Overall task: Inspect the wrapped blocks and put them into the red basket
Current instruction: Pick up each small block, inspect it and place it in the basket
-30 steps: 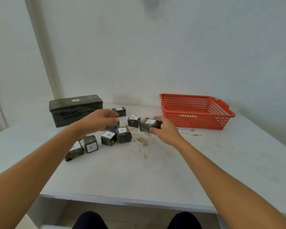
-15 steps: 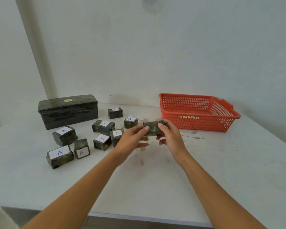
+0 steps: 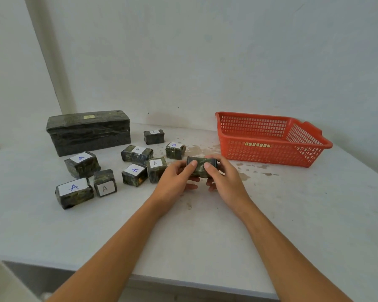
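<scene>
- A white table [image 3: 292,214] stands against a pale wall [image 3: 205,51], with brownish stains [image 3: 196,149] just beyond the fingers.
- Far left of the fingers, towards the back, lies a long dark wrapped box [image 3: 88,131].
- Eight small labelled blocks [image 3: 134,174], each marked "A", sit scattered left of the fingers. The nearest is just beside the left knuckles.
- The left hand [image 3: 175,182] and right hand [image 3: 225,182] grip one held block [image 3: 200,167] from either end, thumbs on top and fingers curled beneath.
- Right of the fingers, further back and apart from them, sits the red basket [image 3: 271,153].
</scene>
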